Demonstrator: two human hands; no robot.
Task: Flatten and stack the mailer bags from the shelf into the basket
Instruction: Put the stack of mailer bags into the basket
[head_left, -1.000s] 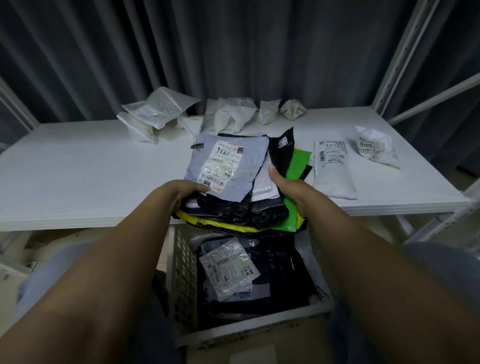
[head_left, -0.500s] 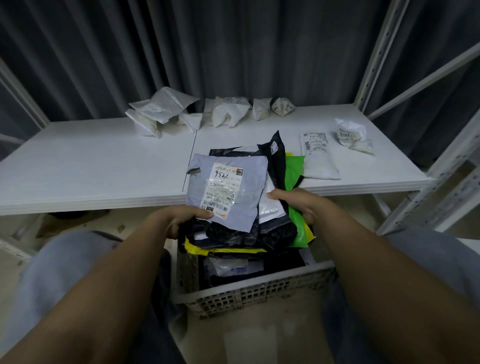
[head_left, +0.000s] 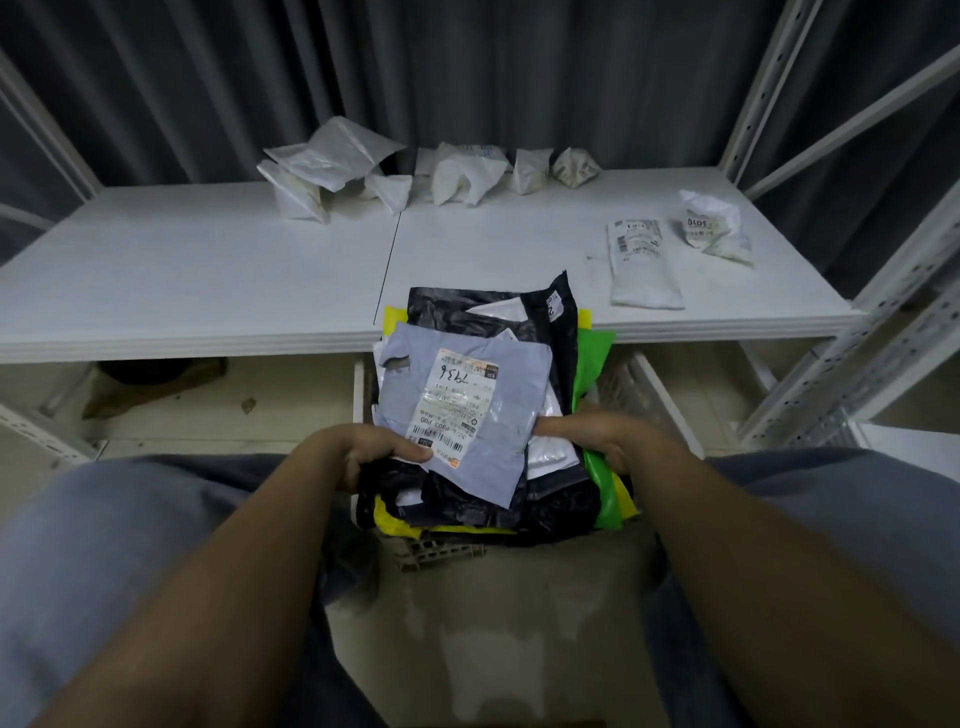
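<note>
- Your left hand (head_left: 363, 460) grips the stack (head_left: 561, 338) at its near-left edge, thumb on the grey bag (head_left: 519, 374) on top.
- Your right hand (head_left: 610, 441) grips the near-right side.
- Between your 2 hands, the stack hangs over the basket (head_left: 631, 395).
- Beyond your hands, crumpled bags (head_left: 332, 161) lie on the shelf (head_left: 208, 270).

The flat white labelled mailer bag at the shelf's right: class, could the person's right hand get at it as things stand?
Not yet, probably: the right hand grips the multicoloured stack of mailer bags. Freed, its way looks clear; the flat white mailer bag lies alone on the white shelf.
</note>
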